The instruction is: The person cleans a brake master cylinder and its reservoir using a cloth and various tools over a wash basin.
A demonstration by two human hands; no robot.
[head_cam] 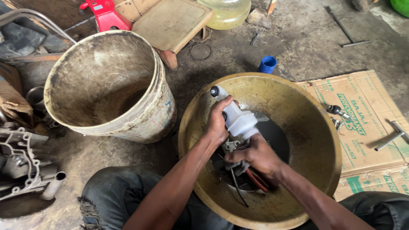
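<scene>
Over a wide yellow basin (313, 127) holding dark liquid, both my hands work on a white plastic part (235, 116) with a dark round end and a metal fitting below it. My left hand (218, 123) grips the white body from the left side. My right hand (255, 155) clasps the lower metal end together with a dark rag or brush. A red hose (257, 182) and a thin black wire (237, 189) hang into the liquid under my right hand.
A large dirty white bucket (159, 102) stands left of the basin. Engine casings (21, 162) lie at far left. Flattened cardboard (366, 123) at right carries tools (390, 140). A blue ribbed cap (267, 64), wooden stool (170, 23) and red stool (104, 15) sit behind.
</scene>
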